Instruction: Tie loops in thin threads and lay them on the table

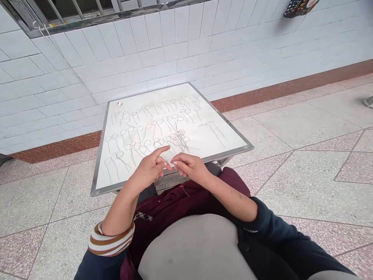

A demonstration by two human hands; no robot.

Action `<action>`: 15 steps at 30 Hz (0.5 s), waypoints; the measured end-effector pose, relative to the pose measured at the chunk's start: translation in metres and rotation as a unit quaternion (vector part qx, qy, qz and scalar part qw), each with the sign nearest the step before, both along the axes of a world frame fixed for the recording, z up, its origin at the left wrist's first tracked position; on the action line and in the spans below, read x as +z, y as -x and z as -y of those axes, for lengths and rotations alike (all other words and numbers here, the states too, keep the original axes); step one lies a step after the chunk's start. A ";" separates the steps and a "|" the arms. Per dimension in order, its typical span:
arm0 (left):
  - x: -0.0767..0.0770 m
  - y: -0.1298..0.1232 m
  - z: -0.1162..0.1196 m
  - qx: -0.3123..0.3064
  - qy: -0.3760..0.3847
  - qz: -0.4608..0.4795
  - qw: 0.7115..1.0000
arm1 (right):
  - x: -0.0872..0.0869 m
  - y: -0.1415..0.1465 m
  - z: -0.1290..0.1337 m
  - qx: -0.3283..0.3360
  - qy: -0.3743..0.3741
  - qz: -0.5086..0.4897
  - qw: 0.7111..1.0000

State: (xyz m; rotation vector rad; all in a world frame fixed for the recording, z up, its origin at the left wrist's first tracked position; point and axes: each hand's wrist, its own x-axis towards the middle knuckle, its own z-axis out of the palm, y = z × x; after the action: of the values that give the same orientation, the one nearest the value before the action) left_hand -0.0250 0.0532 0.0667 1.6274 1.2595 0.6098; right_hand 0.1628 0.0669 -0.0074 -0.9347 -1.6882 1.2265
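My left hand [150,169] is closed in a pinch, thumb against the bent fingers, with its index finger stretched out. Facing it, my right hand [190,167] pinches with thumb and index finger, the fingertips of both hands almost meeting. Whatever is between the fingertips is too fine to make out. Below them, a thin thread with a red bit [183,187] shows against the dark red cloth [233,182] on my lap. Just beyond my hands, many thin looped strands [159,134] with loose tails lie in rows on a white table [233,136].
A grey metal rim [99,163] edges the table. A small white and red object [119,104] lies near its far left corner. Behind stands a white tiled wall [157,50] with a barred window [78,9]. A patterned bag [300,7] hangs at upper right. The floor [314,175] is speckled stone.
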 end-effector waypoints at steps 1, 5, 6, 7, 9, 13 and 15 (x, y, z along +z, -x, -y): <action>-0.001 0.002 -0.001 0.003 0.003 0.002 1.000 | 0.000 -0.001 -0.001 -0.013 0.018 -0.011 1.000; -0.004 0.011 -0.004 0.024 0.014 0.029 0.999 | 0.004 -0.007 -0.006 -0.028 0.063 -0.056 0.996; -0.005 0.013 -0.004 0.028 0.016 0.037 0.999 | 0.005 -0.008 -0.006 -0.026 0.059 -0.057 0.996; -0.006 0.015 -0.004 0.032 0.016 0.046 0.998 | 0.006 -0.009 -0.006 -0.025 0.053 -0.054 0.997; -0.011 0.017 -0.004 0.045 0.015 0.066 0.997 | 0.007 -0.008 -0.005 -0.040 0.039 -0.042 0.998; -0.025 0.009 0.000 0.092 0.038 0.119 0.988 | 0.009 -0.003 0.000 -0.085 0.018 -0.009 0.996; -0.035 -0.002 0.005 0.124 0.052 0.154 0.979 | 0.009 0.000 0.003 -0.094 0.020 -0.008 0.995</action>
State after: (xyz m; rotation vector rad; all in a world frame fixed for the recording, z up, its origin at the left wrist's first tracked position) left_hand -0.0234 0.0482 0.0317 1.2424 1.2471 0.8989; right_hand 0.1628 0.0637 0.0014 -1.0790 -1.5304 1.1428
